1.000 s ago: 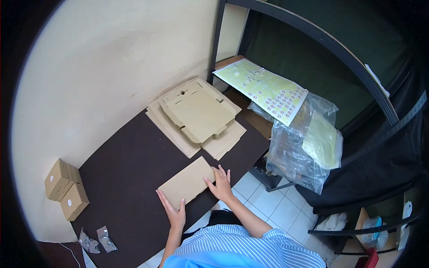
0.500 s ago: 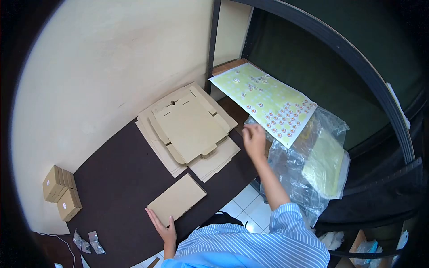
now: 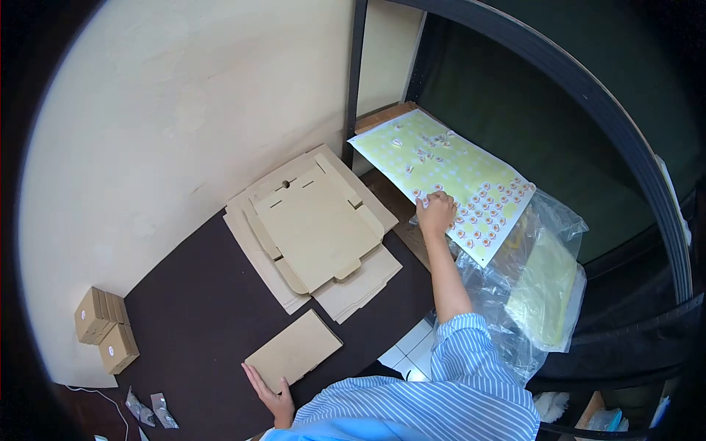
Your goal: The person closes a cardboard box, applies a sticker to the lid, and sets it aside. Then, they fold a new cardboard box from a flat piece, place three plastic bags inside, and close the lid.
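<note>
A closed flat cardboard box [image 3: 296,347] lies at the front of the dark table. My left hand [image 3: 273,400] rests against its near-left corner, fingers stretched along the left end and thumb spread apart on the near side. Over the yellow-and-white sticker sheet [image 3: 471,162], my right hand [image 3: 439,213] is at the sheet's near-left edge. Its fingers are curled together; whatever may be between the fingertips is hidden. Rows of round red-and-white stickers [image 3: 489,209] cover the near right part of the sheet, and a few more are scattered farther back.
Unfolded cardboard blanks [image 3: 316,231] are stacked by the wall. Several small boxes [image 3: 110,323] stand at the far left, with small plastic packets [image 3: 162,411] in front. Clear plastic bags [image 3: 540,294] hang beside the sheet at the right, near a black frame [image 3: 354,81].
My right hand has moved forward and right, from beside the sheet's left edge to over it. My left hand stays on the box. The view has shifted slightly.
</note>
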`<state>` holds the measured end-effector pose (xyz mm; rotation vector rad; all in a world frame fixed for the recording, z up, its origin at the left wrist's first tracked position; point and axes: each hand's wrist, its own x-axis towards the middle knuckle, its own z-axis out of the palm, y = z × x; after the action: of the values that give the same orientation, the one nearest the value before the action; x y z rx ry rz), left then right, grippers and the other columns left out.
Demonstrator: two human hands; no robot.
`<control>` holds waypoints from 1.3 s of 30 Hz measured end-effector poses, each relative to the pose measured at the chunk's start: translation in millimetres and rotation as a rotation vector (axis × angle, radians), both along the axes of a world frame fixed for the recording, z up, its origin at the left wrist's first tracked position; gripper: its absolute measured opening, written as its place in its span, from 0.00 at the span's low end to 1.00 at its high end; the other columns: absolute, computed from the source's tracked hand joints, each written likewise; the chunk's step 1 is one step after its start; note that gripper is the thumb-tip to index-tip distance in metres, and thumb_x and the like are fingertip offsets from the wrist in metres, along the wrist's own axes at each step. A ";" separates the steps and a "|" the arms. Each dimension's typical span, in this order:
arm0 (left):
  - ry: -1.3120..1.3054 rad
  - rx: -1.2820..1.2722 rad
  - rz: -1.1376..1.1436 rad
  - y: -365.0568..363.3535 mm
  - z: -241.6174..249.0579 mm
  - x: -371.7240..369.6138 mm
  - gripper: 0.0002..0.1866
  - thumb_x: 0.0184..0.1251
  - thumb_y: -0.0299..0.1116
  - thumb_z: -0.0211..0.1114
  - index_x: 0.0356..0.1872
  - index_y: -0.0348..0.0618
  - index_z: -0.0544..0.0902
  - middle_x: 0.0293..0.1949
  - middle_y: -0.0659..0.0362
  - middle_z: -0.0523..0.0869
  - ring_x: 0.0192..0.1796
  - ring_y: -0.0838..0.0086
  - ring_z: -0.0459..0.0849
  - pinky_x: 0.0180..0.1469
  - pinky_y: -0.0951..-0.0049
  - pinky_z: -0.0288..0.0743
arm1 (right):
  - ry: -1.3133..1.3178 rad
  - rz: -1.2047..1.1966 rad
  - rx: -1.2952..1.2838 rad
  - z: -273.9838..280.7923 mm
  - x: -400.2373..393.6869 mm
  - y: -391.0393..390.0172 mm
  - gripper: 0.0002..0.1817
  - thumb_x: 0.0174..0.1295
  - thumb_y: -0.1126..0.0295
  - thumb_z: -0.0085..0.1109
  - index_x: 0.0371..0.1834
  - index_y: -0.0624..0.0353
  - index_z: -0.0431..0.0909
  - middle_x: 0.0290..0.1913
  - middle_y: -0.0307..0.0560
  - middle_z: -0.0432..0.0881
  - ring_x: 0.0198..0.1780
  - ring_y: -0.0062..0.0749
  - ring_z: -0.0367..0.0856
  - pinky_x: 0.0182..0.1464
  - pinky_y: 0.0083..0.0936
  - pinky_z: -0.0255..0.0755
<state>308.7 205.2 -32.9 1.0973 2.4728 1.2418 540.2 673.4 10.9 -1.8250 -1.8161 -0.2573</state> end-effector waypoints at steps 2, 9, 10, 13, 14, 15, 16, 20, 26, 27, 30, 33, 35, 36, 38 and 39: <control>-0.005 0.003 0.003 0.3 0.7 0.2 0.41 0.53 0.27 0.60 0.70 0.35 0.52 0.72 0.43 0.48 0.73 0.50 0.49 0.71 0.58 0.45 | 0.065 0.031 0.011 -1.9 -0.7 -0.5 0.11 0.45 0.61 0.68 0.26 0.56 0.84 0.40 0.42 0.81 0.48 0.38 0.74 0.50 0.39 0.66; -0.023 -0.007 0.013 1.6 3.3 0.5 0.41 0.53 0.27 0.60 0.70 0.35 0.52 0.72 0.43 0.48 0.73 0.50 0.49 0.71 0.57 0.45 | 0.193 -0.031 -0.075 2.5 -11.0 7.4 0.14 0.44 0.64 0.68 0.32 0.59 0.84 0.42 0.43 0.80 0.49 0.39 0.75 0.52 0.38 0.66; -0.020 -0.001 0.012 1.7 3.0 0.1 0.41 0.53 0.27 0.60 0.70 0.35 0.52 0.72 0.43 0.48 0.73 0.50 0.49 0.71 0.57 0.45 | 0.174 -0.026 -0.051 -0.1 -11.2 7.0 0.15 0.43 0.63 0.69 0.33 0.59 0.84 0.42 0.44 0.80 0.49 0.40 0.75 0.53 0.38 0.66; -0.029 0.003 0.016 1.7 1.9 0.2 0.41 0.52 0.27 0.60 0.70 0.35 0.52 0.72 0.44 0.48 0.73 0.50 0.49 0.71 0.57 0.45 | 0.163 -0.004 -0.019 -4.9 -11.9 5.8 0.16 0.43 0.63 0.69 0.34 0.59 0.84 0.43 0.46 0.80 0.49 0.41 0.76 0.55 0.39 0.66; -0.031 0.003 0.016 1.7 2.0 0.4 0.41 0.52 0.27 0.60 0.70 0.35 0.52 0.72 0.44 0.48 0.73 0.50 0.49 0.71 0.57 0.45 | 0.172 0.013 -0.011 -6.2 -11.6 5.6 0.16 0.43 0.64 0.69 0.35 0.60 0.84 0.44 0.46 0.80 0.50 0.41 0.76 0.56 0.39 0.66; -0.036 0.003 0.016 1.8 2.6 0.7 0.41 0.52 0.27 0.60 0.70 0.35 0.52 0.72 0.44 0.48 0.73 0.50 0.49 0.71 0.57 0.45 | 0.170 0.014 -0.011 -6.2 -11.5 5.8 0.16 0.43 0.64 0.69 0.35 0.60 0.84 0.44 0.46 0.80 0.50 0.41 0.76 0.56 0.39 0.66; -0.042 0.004 0.016 1.8 3.2 0.9 0.42 0.52 0.26 0.60 0.70 0.35 0.52 0.72 0.44 0.48 0.73 0.50 0.49 0.71 0.57 0.45 | 0.179 0.013 -0.019 -6.1 -11.6 6.2 0.15 0.43 0.66 0.69 0.35 0.60 0.84 0.44 0.47 0.80 0.50 0.42 0.76 0.56 0.38 0.66; -0.037 0.009 0.016 2.7 3.7 0.8 0.42 0.52 0.26 0.60 0.70 0.35 0.52 0.72 0.43 0.48 0.73 0.50 0.49 0.71 0.57 0.45 | 0.201 0.016 0.004 -14.1 -14.7 8.7 0.12 0.43 0.70 0.68 0.33 0.61 0.85 0.47 0.49 0.79 0.48 0.43 0.77 0.56 0.37 0.67; -0.029 0.012 0.005 1.3 2.6 -0.2 0.41 0.53 0.29 0.60 0.70 0.35 0.52 0.72 0.42 0.48 0.73 0.48 0.49 0.71 0.57 0.45 | 0.274 -0.032 -0.016 -9.9 -17.5 7.9 0.17 0.43 0.68 0.68 0.40 0.58 0.83 0.51 0.50 0.78 0.49 0.47 0.77 0.52 0.37 0.72; -0.029 0.012 0.007 1.3 2.3 -0.3 0.41 0.53 0.29 0.60 0.70 0.35 0.52 0.71 0.42 0.48 0.72 0.48 0.49 0.71 0.56 0.45 | 0.274 -0.033 -0.016 -12.9 -15.6 9.0 0.17 0.43 0.68 0.68 0.40 0.58 0.83 0.51 0.50 0.78 0.49 0.47 0.77 0.52 0.37 0.72; -0.032 0.012 0.011 2.6 4.3 0.0 0.41 0.54 0.30 0.60 0.70 0.35 0.52 0.71 0.42 0.48 0.72 0.48 0.49 0.71 0.56 0.45 | 0.012 0.073 0.146 -15.8 -9.0 5.9 0.20 0.42 0.67 0.70 0.42 0.56 0.83 0.51 0.49 0.78 0.52 0.47 0.75 0.55 0.39 0.69; -0.030 0.002 0.015 1.1 1.7 0.3 0.41 0.54 0.30 0.60 0.69 0.35 0.52 0.71 0.42 0.49 0.72 0.48 0.50 0.71 0.56 0.45 | 0.122 0.187 0.079 -13.6 -4.6 -4.9 0.19 0.42 0.64 0.71 0.41 0.55 0.83 0.49 0.48 0.78 0.52 0.45 0.74 0.57 0.41 0.66; -0.028 -0.002 0.004 1.6 -1.0 -3.6 0.41 0.54 0.30 0.60 0.69 0.35 0.52 0.71 0.42 0.49 0.72 0.49 0.50 0.71 0.55 0.45 | 0.125 0.182 0.047 -12.9 2.7 -7.3 0.18 0.43 0.65 0.70 0.40 0.53 0.84 0.50 0.46 0.76 0.54 0.43 0.72 0.59 0.41 0.63; -0.016 0.001 0.004 1.6 -1.1 -2.9 0.41 0.54 0.30 0.60 0.69 0.35 0.52 0.71 0.42 0.49 0.72 0.49 0.50 0.71 0.55 0.45 | 0.120 0.174 0.047 -6.2 5.0 -11.2 0.18 0.43 0.65 0.70 0.40 0.53 0.84 0.50 0.46 0.76 0.54 0.43 0.72 0.59 0.41 0.63; -0.003 0.003 0.006 1.2 -1.7 -2.4 0.41 0.54 0.30 0.60 0.69 0.35 0.52 0.71 0.42 0.49 0.72 0.49 0.50 0.71 0.55 0.44 | 0.146 0.193 0.084 5.7 4.8 -19.8 0.13 0.46 0.68 0.67 0.38 0.55 0.84 0.46 0.46 0.77 0.51 0.43 0.74 0.57 0.41 0.64; -0.020 0.006 -0.006 0.8 -0.2 -2.8 0.41 0.54 0.29 0.60 0.69 0.35 0.52 0.71 0.42 0.49 0.72 0.48 0.50 0.71 0.55 0.44 | 0.150 0.190 0.080 5.4 5.1 -20.3 0.13 0.46 0.68 0.67 0.38 0.55 0.84 0.46 0.46 0.77 0.51 0.43 0.74 0.57 0.41 0.64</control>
<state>305.9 206.1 -33.1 1.0884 2.4507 1.2535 545.3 653.1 16.2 -1.5617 -1.8313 -0.1166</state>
